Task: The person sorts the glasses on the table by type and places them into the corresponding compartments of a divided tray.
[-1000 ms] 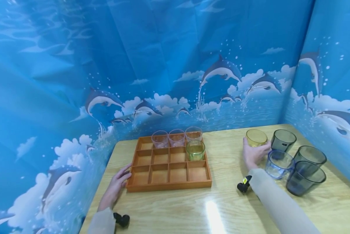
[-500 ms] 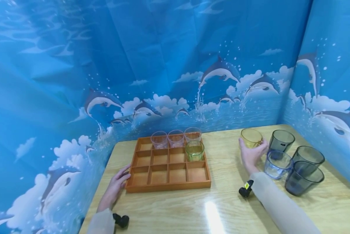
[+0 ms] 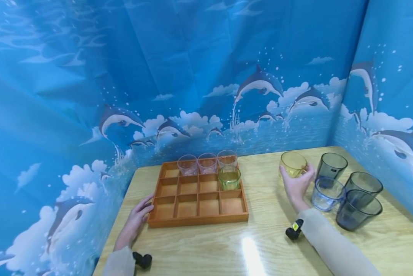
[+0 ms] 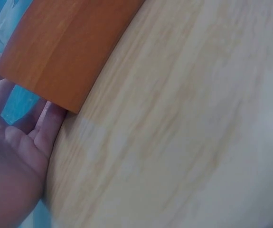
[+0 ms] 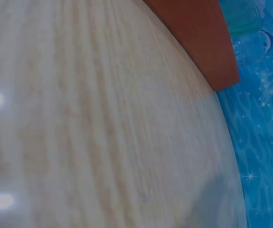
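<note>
My right hand point(image 3: 297, 187) grips a yellow glass point(image 3: 294, 165), thumb on its left side and fingers on its right, at the back right of the table. My left hand point(image 3: 135, 219) touches the left side of a wooden compartment tray point(image 3: 197, 219). In the left wrist view, fingers point(image 4: 51, 126) lie against the tray's side point(image 4: 65, 52). Several pink glasses point(image 3: 207, 165) stand in the tray's back row. A green glass point(image 3: 230, 178) sits in the right compartment of the middle row. The right wrist view shows the tray's corner point(image 5: 207, 42) but not my right hand.
Right of my right hand stand a blue glass point(image 3: 328, 194), a dark grey-green glass point(image 3: 332, 166), another dark glass point(image 3: 365, 186) and a dark blue-grey glass point(image 3: 358, 211). A blue dolphin-print curtain point(image 3: 192, 96) hangs behind the wooden table point(image 3: 199, 249).
My right hand has moved left with the yellow glass, away from the dark grey-green glass. My left hand stays at the tray.
</note>
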The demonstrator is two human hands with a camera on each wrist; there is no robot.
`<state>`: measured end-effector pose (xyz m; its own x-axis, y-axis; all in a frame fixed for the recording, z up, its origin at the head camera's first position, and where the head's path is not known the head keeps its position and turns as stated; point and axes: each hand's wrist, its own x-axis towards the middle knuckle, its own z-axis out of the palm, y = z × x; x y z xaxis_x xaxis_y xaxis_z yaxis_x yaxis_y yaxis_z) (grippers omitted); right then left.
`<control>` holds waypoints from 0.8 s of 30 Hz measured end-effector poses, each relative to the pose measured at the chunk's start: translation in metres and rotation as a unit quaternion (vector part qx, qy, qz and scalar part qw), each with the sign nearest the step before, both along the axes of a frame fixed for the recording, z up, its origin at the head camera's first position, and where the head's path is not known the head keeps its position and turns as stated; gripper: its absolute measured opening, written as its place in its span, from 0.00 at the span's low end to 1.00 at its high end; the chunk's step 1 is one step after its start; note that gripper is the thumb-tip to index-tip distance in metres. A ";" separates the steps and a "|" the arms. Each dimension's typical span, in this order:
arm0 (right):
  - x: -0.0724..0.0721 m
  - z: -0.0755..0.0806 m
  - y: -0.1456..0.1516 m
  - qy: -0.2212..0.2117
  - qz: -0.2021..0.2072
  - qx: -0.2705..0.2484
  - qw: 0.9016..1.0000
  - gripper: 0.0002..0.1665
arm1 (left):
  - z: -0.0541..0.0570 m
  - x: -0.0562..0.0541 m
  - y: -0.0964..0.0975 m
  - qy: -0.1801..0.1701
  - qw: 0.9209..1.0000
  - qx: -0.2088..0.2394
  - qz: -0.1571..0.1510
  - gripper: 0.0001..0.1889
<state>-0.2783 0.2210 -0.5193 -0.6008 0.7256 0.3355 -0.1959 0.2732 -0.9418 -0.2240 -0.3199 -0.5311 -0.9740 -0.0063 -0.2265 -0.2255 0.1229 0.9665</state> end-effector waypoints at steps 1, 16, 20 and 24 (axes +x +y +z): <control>0.002 0.000 -0.001 0.002 0.005 0.005 1.000 0.53 | 0.000 0.000 0.000 0.000 1.000 0.001 0.000 0.30; 0.022 -0.002 -0.004 0.020 0.076 0.050 0.996 0.54 | 0.002 0.000 0.000 -0.005 1.000 0.002 -0.001 0.31; 0.026 -0.001 -0.005 0.029 0.085 0.059 0.994 0.54 | 0.002 0.000 0.000 -0.006 1.000 -0.002 -0.002 0.31; 0.028 -0.001 -0.005 0.036 0.095 0.063 0.993 0.52 | 0.003 0.000 0.000 -0.008 1.000 0.002 -0.002 0.31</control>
